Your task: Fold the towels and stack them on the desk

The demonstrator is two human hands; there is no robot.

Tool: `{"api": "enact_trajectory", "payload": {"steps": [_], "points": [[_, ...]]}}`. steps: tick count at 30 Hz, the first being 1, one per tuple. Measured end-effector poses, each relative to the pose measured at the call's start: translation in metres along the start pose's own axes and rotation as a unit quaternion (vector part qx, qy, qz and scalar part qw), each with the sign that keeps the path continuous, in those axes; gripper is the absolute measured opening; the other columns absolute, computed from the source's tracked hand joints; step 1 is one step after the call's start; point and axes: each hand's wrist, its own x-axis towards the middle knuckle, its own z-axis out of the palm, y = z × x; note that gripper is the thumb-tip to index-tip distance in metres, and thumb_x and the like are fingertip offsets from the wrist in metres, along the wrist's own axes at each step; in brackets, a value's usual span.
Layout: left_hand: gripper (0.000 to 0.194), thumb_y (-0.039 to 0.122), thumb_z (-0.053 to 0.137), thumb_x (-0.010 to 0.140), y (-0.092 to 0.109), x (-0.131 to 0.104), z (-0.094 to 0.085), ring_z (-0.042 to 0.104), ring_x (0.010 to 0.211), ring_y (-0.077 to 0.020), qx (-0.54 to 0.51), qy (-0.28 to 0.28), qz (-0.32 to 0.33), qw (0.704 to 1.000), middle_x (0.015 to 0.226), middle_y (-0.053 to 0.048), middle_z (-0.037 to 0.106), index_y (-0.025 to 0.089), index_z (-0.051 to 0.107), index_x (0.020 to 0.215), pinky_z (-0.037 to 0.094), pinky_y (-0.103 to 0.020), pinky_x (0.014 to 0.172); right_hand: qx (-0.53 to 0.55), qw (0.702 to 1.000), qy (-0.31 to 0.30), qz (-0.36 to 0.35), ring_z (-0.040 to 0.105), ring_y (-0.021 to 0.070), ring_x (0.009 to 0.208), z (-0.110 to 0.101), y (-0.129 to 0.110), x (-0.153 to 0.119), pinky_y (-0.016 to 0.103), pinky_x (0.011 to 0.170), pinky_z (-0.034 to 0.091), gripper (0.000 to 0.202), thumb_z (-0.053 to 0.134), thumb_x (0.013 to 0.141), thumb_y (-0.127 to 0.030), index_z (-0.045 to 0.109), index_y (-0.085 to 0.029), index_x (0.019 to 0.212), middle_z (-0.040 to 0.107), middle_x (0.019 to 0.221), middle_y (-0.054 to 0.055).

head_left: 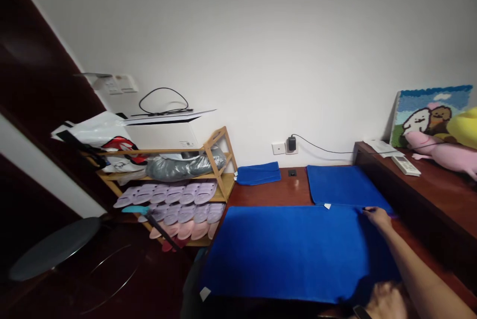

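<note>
A large blue cloth [283, 249] lies spread flat over the near part of the brown tabletop, with a white tag at its front left corner. My right hand [378, 217] is at its far right corner, the fingers pinched together on the cloth's edge. Low in the view, my left hand [387, 301] is by the near right corner with a dark band at the wrist; it is blurred and its fingertips are hidden. Behind lies a second blue cloth [341, 185], flat, with a white tag. A folded blue cloth [258, 174] rests near the wall.
A wooden rack [219, 160] with several slippers [175, 193] stands left of the brown table [268, 196]. On the raised right ledge are a remote control [406, 165], a pink plush toy [443, 154] and a picture [428, 113]. A cable runs from the plug [292, 143]. A round stool [55, 249] stands left.
</note>
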Motion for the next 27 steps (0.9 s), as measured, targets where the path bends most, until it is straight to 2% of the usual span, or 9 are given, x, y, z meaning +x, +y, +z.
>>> {"api": "enact_trajectory", "payload": {"steps": [3,6,9,12,15,18,22,25,27], "points": [[0.027,0.027,0.063,0.079,0.004,-0.02,-0.022,0.069,0.07,-0.0277,0.023,0.021,-0.035,0.999,0.086,-0.014,0.075,0.024,0.076,0.103,0.055,-0.038,0.059,0.037,0.997,-0.018,-0.058,0.074,0.0314,0.076,-0.013,-0.026,-0.015,0.045,0.075,0.059,0.03,0.07,0.069,-0.049,0.076,-0.023,0.081,0.078,0.08,0.013],[0.021,0.029,0.062,0.086,0.008,-0.053,-0.063,0.071,0.077,-0.0243,0.009,0.099,-0.084,0.992,0.094,-0.011,0.076,0.027,0.075,0.102,0.057,-0.034,0.066,0.088,0.983,-0.074,-0.145,0.072,0.0242,0.075,-0.019,-0.064,-0.035,0.035,0.072,0.058,0.033,0.071,0.068,-0.05,0.076,-0.02,0.081,0.078,0.082,0.01],[0.017,0.023,0.063,0.09,0.012,-0.099,-0.126,0.073,0.085,-0.0209,-0.021,0.198,-0.136,0.971,0.093,-0.006,0.077,0.028,0.076,0.099,0.059,-0.03,0.077,0.126,0.958,-0.143,-0.215,0.069,0.0184,0.07,-0.01,-0.114,-0.059,0.029,0.066,0.055,0.042,0.068,0.074,-0.052,0.078,-0.017,0.093,0.078,0.083,0.008],[0.017,0.018,0.062,0.09,0.014,-0.15,-0.196,0.073,0.081,-0.0182,-0.047,0.304,-0.171,0.936,0.088,-0.003,0.078,0.027,0.076,0.095,0.059,-0.027,0.077,0.146,0.931,-0.197,-0.269,0.065,0.0154,0.067,0.019,-0.175,-0.084,0.028,0.065,0.054,0.05,0.061,0.082,-0.053,0.076,-0.013,0.107,0.077,0.083,0.007],[0.017,0.024,0.059,0.094,0.009,-0.202,-0.251,0.073,0.079,-0.0174,-0.042,0.397,-0.209,0.893,0.09,-0.004,0.079,0.026,0.076,0.097,0.06,-0.026,0.075,0.148,0.908,-0.232,-0.317,0.067,0.0148,0.072,0.069,-0.243,-0.113,0.028,0.07,0.055,0.046,0.057,0.088,-0.047,0.074,-0.012,0.113,0.078,0.089,0.007],[0.022,0.038,0.058,0.096,-0.01,-0.257,-0.278,0.075,0.081,-0.0194,-0.011,0.459,-0.283,0.842,0.091,-0.005,0.08,0.025,0.076,0.101,0.061,-0.027,0.076,0.128,0.889,-0.253,-0.36,0.069,0.0162,0.08,0.136,-0.309,-0.151,0.028,0.077,0.055,0.034,0.06,0.087,-0.034,0.075,-0.014,0.11,0.078,0.093,0.006],[0.041,0.057,0.056,0.093,-0.057,-0.335,-0.282,0.077,0.077,-0.0231,0.009,0.513,-0.382,0.769,0.085,-0.007,0.079,0.023,0.074,0.109,0.063,-0.03,0.07,0.072,0.867,-0.284,-0.404,0.072,0.0186,0.087,0.236,-0.37,-0.212,0.028,0.085,0.055,0.013,0.068,0.082,-0.023,0.077,-0.019,0.092,0.079,0.091,0.004],[0.045,0.055,0.054,0.091,-0.095,-0.383,-0.277,0.078,0.075,-0.025,0.03,0.508,-0.46,0.728,0.084,-0.008,0.08,0.022,0.073,0.116,0.062,-0.032,0.067,0.018,0.849,-0.316,-0.423,0.072,0.0177,0.088,0.299,-0.384,-0.25,0.033,0.09,0.055,0.008,0.071,0.087,-0.025,0.074,-0.019,0.088,0.079,0.092,0.003],[0.037,0.046,0.056,0.089,-0.114,-0.404,-0.271,0.078,0.076,-0.0251,0.044,0.487,-0.51,0.708,0.083,-0.006,0.08,0.024,0.074,0.112,0.06,-0.031,0.068,-0.018,0.839,-0.33,-0.433,0.072,0.0176,0.089,0.328,-0.382,-0.263,0.038,0.092,0.056,0.013,0.072,0.089,-0.03,0.073,-0.017,0.09,0.078,0.094,0.003]]}}
